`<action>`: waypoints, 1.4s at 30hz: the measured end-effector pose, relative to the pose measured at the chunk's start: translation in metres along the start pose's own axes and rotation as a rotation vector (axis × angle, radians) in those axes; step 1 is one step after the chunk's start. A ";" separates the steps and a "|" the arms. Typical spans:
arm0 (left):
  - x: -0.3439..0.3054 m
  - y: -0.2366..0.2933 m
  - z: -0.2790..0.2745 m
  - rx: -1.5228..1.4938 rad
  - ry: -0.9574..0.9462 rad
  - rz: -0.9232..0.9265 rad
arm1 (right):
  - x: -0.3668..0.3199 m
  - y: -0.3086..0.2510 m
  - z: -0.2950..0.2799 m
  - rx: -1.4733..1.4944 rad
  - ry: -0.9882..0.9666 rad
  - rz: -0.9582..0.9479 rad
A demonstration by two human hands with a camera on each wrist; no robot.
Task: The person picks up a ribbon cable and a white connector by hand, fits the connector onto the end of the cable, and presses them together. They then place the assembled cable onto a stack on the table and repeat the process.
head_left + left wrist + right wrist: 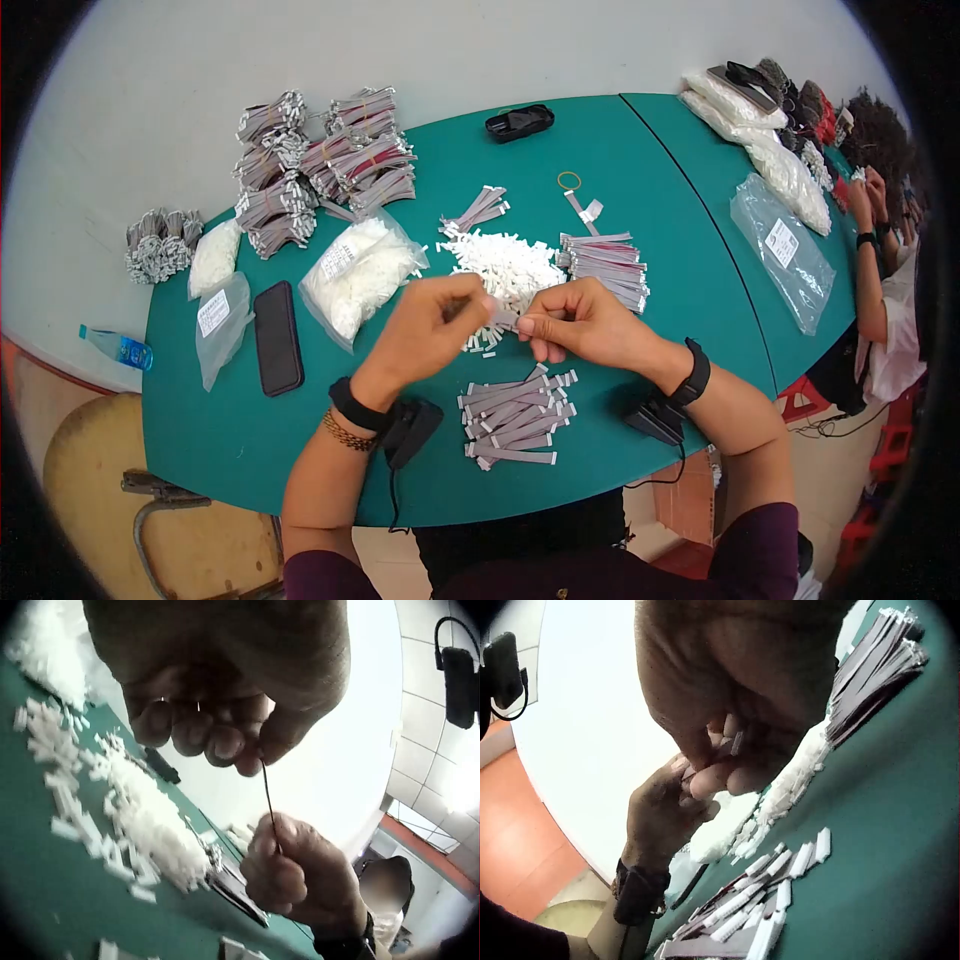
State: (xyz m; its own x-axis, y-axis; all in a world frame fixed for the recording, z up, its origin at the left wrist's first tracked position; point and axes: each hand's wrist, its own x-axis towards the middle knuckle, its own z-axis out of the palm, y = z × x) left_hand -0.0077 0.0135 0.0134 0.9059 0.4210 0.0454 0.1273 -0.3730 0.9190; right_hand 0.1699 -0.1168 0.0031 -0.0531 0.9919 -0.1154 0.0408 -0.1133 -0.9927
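Observation:
Both hands hold one short flat grey cable (pixel 506 318) above the heap of small white connectors (pixel 500 262). The left hand (pixel 430 325) pinches one end between thumb and curled fingers, and the right hand (pixel 590 325) pinches the other. Seen edge-on in the left wrist view, the cable (pixel 269 799) spans the two hands as a thin line. A white connector (pixel 737 742) shows at the right hand's fingers in the right wrist view. Nearer the body lies a loose pile of grey cables with white ends (pixel 515 415).
Cable bundles (pixel 360 150), a bag of white parts (pixel 360 270) and a phone (pixel 278 338) lie to the left. A stack of cables (pixel 605 270) and an empty plastic bag (pixel 783 250) are on the right. Another person's arm (pixel 868 280) is at the far right.

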 end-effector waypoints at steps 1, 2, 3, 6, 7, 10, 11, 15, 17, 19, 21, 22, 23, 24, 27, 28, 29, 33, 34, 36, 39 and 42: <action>-0.001 0.005 -0.010 -0.009 -0.036 -0.038 | 0.001 0.001 -0.002 -0.003 -0.005 -0.005; -0.002 0.008 -0.017 -0.018 -0.073 -0.078 | 0.001 0.001 -0.003 -0.004 -0.010 -0.010; -0.003 0.007 -0.022 -0.023 -0.119 -0.077 | 0.001 0.001 -0.004 -0.006 -0.030 0.009; -0.005 0.007 -0.030 -0.002 -0.261 -0.107 | 0.000 0.001 -0.006 -0.009 -0.108 0.080; -0.006 0.010 -0.032 0.033 -0.313 -0.138 | -0.001 0.000 -0.007 -0.010 -0.144 0.111; -0.006 0.008 -0.037 0.124 -0.515 -0.232 | -0.004 -0.004 -0.010 -0.080 -0.267 0.149; -0.006 0.006 -0.038 0.154 -0.589 -0.263 | -0.005 -0.006 -0.011 -0.115 -0.311 0.150; -0.008 0.006 -0.038 0.160 -0.642 -0.290 | -0.010 -0.014 -0.004 -0.452 -0.366 -0.041; -0.005 0.014 -0.038 0.230 -0.669 -0.314 | -0.010 -0.005 -0.003 -0.467 -0.330 -0.160; -0.006 0.004 -0.034 0.140 -0.493 -0.224 | -0.009 -0.003 -0.001 -0.441 -0.275 -0.178; -0.004 -0.008 -0.028 0.027 -0.312 -0.177 | -0.007 -0.003 -0.002 -0.440 -0.161 -0.180; -0.002 -0.012 -0.022 -0.042 -0.221 -0.173 | -0.005 -0.004 -0.005 -0.453 -0.072 -0.171; 0.000 -0.013 -0.016 -0.112 -0.131 -0.168 | -0.003 -0.005 -0.009 -0.466 0.016 -0.161; 0.001 -0.010 -0.012 -0.029 -0.111 -0.165 | -0.001 -0.006 -0.013 -0.486 0.143 -0.141; 0.000 -0.002 -0.003 0.200 -0.121 -0.166 | 0.003 -0.006 -0.025 -0.540 0.281 -0.096; -0.001 -0.001 -0.001 0.263 -0.171 -0.167 | 0.005 -0.002 -0.026 -0.531 0.286 -0.135; -0.002 -0.001 0.001 0.325 -0.222 -0.169 | 0.004 0.000 -0.026 -0.543 0.266 -0.140; -0.006 0.005 0.010 0.354 -0.316 -0.094 | 0.005 0.003 -0.024 -0.592 0.255 -0.176; -0.007 0.007 0.012 0.340 -0.345 -0.082 | 0.005 0.003 -0.024 -0.604 0.271 -0.187; -0.007 0.006 0.014 0.320 -0.401 -0.049 | 0.003 -0.008 -0.030 -0.660 0.317 -0.136; -0.006 0.001 0.016 0.287 -0.428 -0.005 | 0.002 -0.009 -0.043 -0.850 0.441 -0.132; -0.006 0.000 0.016 0.236 -0.324 -0.034 | 0.001 -0.009 -0.050 -0.951 0.459 -0.089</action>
State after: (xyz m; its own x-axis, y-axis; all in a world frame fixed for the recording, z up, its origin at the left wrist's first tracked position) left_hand -0.0061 -0.0027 0.0072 0.9752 0.1679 -0.1440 0.2144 -0.5587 0.8012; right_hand 0.2192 -0.1120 0.0139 0.2795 0.9435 0.1781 0.8303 -0.1444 -0.5383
